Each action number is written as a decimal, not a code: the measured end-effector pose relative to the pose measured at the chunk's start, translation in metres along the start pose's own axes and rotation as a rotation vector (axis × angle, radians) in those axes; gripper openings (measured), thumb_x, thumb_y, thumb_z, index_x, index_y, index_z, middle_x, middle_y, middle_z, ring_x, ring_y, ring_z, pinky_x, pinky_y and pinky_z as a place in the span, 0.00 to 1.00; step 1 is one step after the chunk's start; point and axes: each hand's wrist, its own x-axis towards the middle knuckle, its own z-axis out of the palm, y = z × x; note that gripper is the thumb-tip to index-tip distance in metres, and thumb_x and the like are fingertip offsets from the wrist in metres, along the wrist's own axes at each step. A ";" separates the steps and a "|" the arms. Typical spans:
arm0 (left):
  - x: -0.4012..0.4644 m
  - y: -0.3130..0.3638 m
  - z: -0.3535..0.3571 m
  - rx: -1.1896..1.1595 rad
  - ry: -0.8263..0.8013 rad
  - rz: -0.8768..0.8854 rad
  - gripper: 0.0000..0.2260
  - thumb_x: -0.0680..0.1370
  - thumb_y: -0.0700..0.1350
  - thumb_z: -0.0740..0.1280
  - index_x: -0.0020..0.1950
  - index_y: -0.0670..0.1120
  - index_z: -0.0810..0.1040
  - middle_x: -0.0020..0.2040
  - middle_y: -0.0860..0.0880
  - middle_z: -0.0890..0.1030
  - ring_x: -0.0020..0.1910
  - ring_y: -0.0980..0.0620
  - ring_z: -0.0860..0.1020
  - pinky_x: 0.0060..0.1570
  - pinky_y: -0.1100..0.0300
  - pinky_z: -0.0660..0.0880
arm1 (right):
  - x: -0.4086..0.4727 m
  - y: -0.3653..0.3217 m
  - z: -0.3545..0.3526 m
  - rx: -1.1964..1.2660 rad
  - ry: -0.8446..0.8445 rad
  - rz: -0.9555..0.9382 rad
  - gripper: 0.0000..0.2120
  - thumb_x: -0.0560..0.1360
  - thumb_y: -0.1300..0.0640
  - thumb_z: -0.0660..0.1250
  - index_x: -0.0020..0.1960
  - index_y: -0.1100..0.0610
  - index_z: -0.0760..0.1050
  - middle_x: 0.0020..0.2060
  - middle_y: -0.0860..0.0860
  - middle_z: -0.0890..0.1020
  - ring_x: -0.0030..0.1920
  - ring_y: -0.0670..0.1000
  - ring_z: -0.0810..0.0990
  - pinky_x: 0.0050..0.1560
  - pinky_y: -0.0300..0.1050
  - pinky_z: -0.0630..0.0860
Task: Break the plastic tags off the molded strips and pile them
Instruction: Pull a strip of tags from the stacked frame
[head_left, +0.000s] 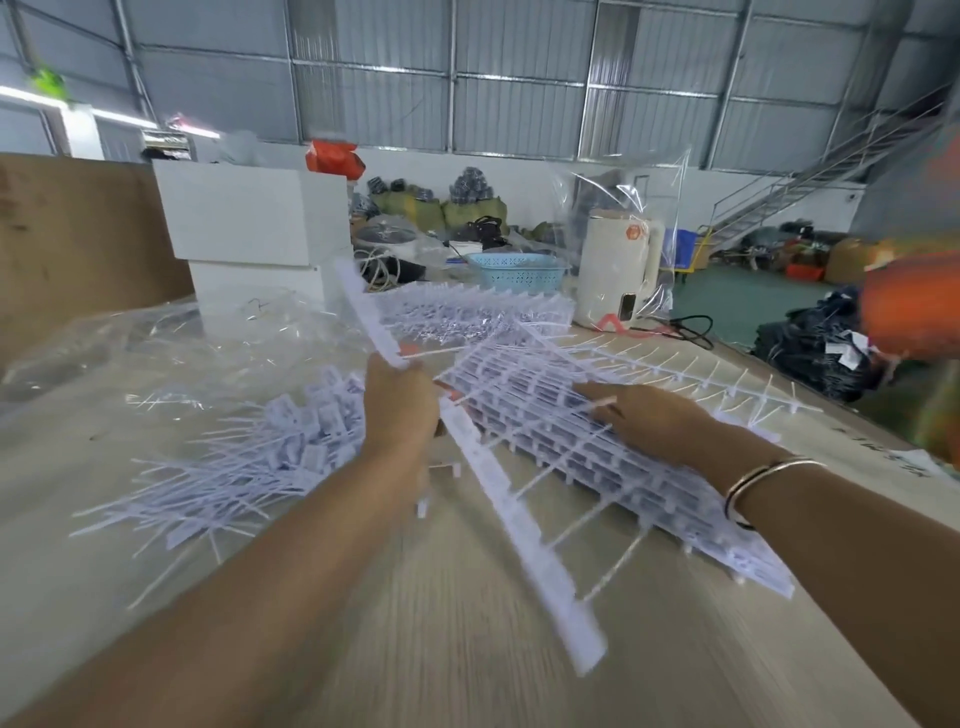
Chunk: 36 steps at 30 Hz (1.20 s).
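Two hands work one light, brittle strip (519, 499): left hand (400, 410) grips its rail, right hand (649, 426) presses flat on the tags (597, 457).

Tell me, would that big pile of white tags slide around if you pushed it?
Probably. The pile of tags lies loose on the smooth table, so it would likely scatter. The thin tails look bendy and light, and might tangle.

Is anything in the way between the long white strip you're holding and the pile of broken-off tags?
Nothing visible is. The left hand grips the long strip, and the pile of tags lies just to its left on the table, with only bare wood between.
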 end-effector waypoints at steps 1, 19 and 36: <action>-0.003 0.004 -0.007 0.023 -0.086 -0.006 0.09 0.80 0.39 0.58 0.58 0.47 0.71 0.42 0.45 0.77 0.31 0.49 0.75 0.27 0.59 0.69 | 0.001 0.000 0.000 -0.008 -0.008 0.005 0.22 0.82 0.49 0.52 0.75 0.43 0.55 0.73 0.47 0.64 0.71 0.53 0.65 0.68 0.52 0.64; -0.005 0.044 -0.109 0.112 -0.817 -0.336 0.11 0.73 0.45 0.62 0.53 0.44 0.77 0.24 0.49 0.71 0.18 0.55 0.67 0.19 0.70 0.63 | -0.018 -0.022 0.040 -0.572 0.147 -0.085 0.30 0.79 0.37 0.46 0.74 0.40 0.35 0.76 0.47 0.39 0.76 0.53 0.45 0.71 0.62 0.54; -0.008 0.033 -0.137 1.138 -1.016 0.144 0.07 0.77 0.50 0.62 0.45 0.52 0.79 0.33 0.51 0.76 0.32 0.55 0.74 0.36 0.62 0.69 | -0.045 -0.153 0.044 0.804 -0.015 -0.255 0.09 0.77 0.54 0.64 0.38 0.49 0.77 0.32 0.47 0.73 0.32 0.44 0.70 0.36 0.36 0.66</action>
